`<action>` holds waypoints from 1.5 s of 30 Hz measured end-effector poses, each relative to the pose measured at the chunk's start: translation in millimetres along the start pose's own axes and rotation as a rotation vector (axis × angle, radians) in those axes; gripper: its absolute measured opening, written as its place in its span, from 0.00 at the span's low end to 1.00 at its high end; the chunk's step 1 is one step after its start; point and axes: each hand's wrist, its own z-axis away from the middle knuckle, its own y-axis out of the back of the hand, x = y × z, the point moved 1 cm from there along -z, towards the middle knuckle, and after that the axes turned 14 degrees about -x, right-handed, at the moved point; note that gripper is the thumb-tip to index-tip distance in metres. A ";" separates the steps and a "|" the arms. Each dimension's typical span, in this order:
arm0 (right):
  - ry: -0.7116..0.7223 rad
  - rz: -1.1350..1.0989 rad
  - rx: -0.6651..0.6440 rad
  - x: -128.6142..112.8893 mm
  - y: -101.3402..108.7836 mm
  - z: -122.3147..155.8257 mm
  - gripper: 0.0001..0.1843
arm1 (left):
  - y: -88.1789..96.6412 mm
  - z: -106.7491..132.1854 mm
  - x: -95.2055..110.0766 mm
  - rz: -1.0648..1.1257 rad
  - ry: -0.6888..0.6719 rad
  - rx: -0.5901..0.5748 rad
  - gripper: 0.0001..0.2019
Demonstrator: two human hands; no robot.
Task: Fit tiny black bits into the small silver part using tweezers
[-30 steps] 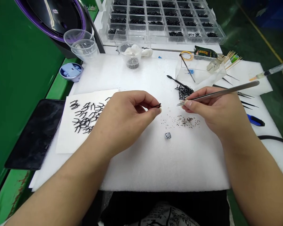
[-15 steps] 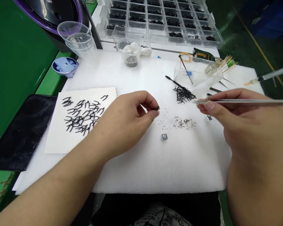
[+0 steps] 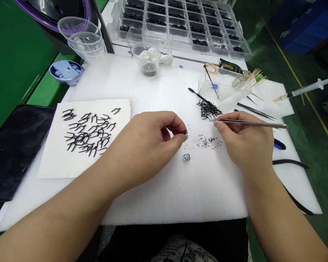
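Note:
My left hand pinches a tiny dark piece between thumb and forefinger; its shape is mostly hidden. In my right hand is a pair of metal tweezers, tips pointing left toward a heap of black bent pieces. Tiny dark bits lie scattered on the white foam sheet between the hands. A small silvery cube-like piece sits just below them. Left of my left hand, many black forked pieces are spread on a white pad.
A clear compartment box of black pieces stands at the back. Clear cups, a tub of tiny grains, a clear tray and a syringe stand around. Black-handled pliers lie right; a dark tablet lies left.
My right hand has moved left with the tweezers, bringing their tips closer to my left hand. The left hand keeps its pinch. The view has shifted slightly, showing the plier handles.

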 end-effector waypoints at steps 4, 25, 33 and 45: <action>-0.008 0.024 -0.001 -0.4 -1.6 -1.6 0.02 | -0.8 -0.5 -0.8 -0.013 -0.024 0.020 0.04; 0.008 0.056 0.015 -2.5 -4.1 -6.3 0.03 | -1.6 2.1 2.0 -0.087 -0.052 0.007 0.04; -0.012 -0.059 0.018 -4.4 -4.0 -4.7 0.03 | -5.1 -0.7 -3.8 -0.135 -0.053 0.034 0.05; 0.128 -0.283 -0.151 -28.8 -1.6 34.9 0.09 | -11.0 -9.5 -9.3 -0.144 -0.021 -0.048 0.06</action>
